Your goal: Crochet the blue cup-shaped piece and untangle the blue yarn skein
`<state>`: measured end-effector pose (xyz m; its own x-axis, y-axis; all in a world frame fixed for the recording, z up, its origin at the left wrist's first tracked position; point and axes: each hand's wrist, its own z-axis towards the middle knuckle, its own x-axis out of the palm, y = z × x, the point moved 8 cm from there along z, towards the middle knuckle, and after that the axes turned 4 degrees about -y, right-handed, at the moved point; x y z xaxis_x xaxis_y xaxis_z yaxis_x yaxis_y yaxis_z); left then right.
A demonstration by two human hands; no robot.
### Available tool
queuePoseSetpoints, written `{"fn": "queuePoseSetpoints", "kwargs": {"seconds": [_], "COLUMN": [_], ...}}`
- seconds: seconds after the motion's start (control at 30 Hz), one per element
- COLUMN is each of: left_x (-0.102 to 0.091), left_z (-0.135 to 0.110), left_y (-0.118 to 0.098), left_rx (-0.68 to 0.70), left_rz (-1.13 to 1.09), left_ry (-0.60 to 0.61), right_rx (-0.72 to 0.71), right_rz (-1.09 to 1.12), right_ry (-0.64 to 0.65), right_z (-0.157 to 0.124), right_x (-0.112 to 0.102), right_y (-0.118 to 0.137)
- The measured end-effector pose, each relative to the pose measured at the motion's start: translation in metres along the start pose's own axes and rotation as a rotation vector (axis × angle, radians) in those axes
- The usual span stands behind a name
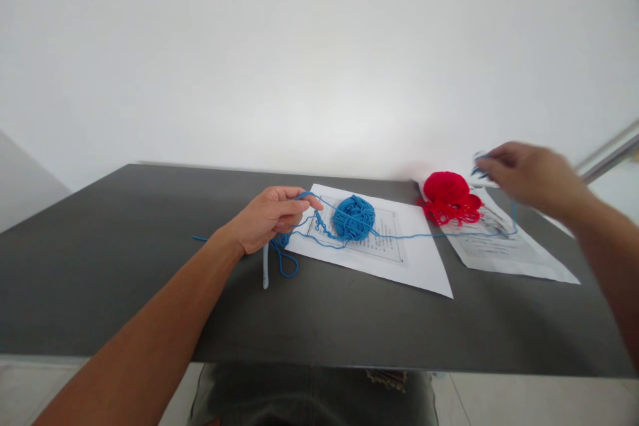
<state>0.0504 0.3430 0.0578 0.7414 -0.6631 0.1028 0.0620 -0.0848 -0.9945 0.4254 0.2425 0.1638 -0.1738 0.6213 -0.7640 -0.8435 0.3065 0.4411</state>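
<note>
My left hand (pixel 282 213) is closed on blue yarn (pixel 302 196), with a strand over the index finger and a short looped chain hanging below the fingertips. Below the palm a pale grey crochet hook (pixel 265 267) sticks out; whether the hand grips it or it rests on the table I cannot tell. A ball of blue yarn (pixel 354 217) sits on a printed sheet (pixel 424 259). One strand runs from it rightward, then up toward my right hand (pixel 524 170). That hand is raised, blurred, its fingers pinched on bluish yarn.
A red yarn ball (pixel 446 188) with loose red strands lies on a second printed sheet (pixel 524 263) at the right. Both sheets rest on the dark grey table (pixel 124 266). A white wall (pixel 299 66) stands behind. Loose blue loops lie near the left wrist.
</note>
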Motion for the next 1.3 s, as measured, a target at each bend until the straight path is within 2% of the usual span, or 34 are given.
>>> {"fn": "queuePoseSetpoints", "kwargs": {"seconds": [0.1,0.2,0.27,0.33,0.43,0.5,0.6,0.77,0.83,1.0,1.07,1.17,1.23,1.3], "left_x": [0.003,0.007,0.009,0.011,0.011,0.006,-0.009,-0.033,-0.04,-0.055,-0.062,-0.072,-0.076,-0.077], "left_z": [0.0,0.0,0.0,-0.001,-0.001,-0.002,-0.003,-0.005,-0.006,-0.013,-0.017,-0.02,-0.02,-0.02], "left_y": [0.001,0.003,0.003,0.003,0.001,-0.001,-0.009,-0.025,-0.031,-0.042,-0.048,-0.052,-0.053,-0.055], "left_rx": [-0.006,-0.021,-0.026,-0.026,-0.022,-0.006,0.062,0.159,0.168,0.189,0.219,0.271,0.304,0.33], "left_rz": [0.0,0.007,0.011,0.016,0.021,0.03,0.116,0.544,0.649,0.69,0.667,0.387,0.163,0.069], "left_ry": [0.016,0.034,0.038,0.039,0.029,-0.015,-0.133,-0.336,-0.408,-0.507,-0.554,-0.562,-0.544,-0.542], "right_rx": [-0.123,-0.28,-0.382,-0.451,-0.448,-0.37,-0.208,0.001,0.055,0.222,0.318,0.465,0.538,0.572], "right_rz": [0.073,0.274,0.392,0.479,0.587,0.672,0.815,1.066,1.151,1.307,1.345,1.359,1.355,1.347], "right_ry": [0.215,0.394,0.513,0.62,0.72,0.711,0.625,0.443,0.34,-0.022,-0.187,-0.408,-0.507,-0.572], "right_z": [-0.032,-0.073,-0.097,-0.112,-0.114,-0.104,-0.083,-0.059,-0.052,-0.035,-0.029,-0.023,-0.022,-0.021], "right_x": [0.057,0.099,0.117,0.129,0.135,0.131,0.117,0.091,0.079,0.045,0.033,0.021,0.018,0.016], "right_y": [0.04,0.101,0.14,0.167,0.177,0.166,0.138,0.099,0.088,0.051,0.029,-0.006,-0.026,-0.04]}}
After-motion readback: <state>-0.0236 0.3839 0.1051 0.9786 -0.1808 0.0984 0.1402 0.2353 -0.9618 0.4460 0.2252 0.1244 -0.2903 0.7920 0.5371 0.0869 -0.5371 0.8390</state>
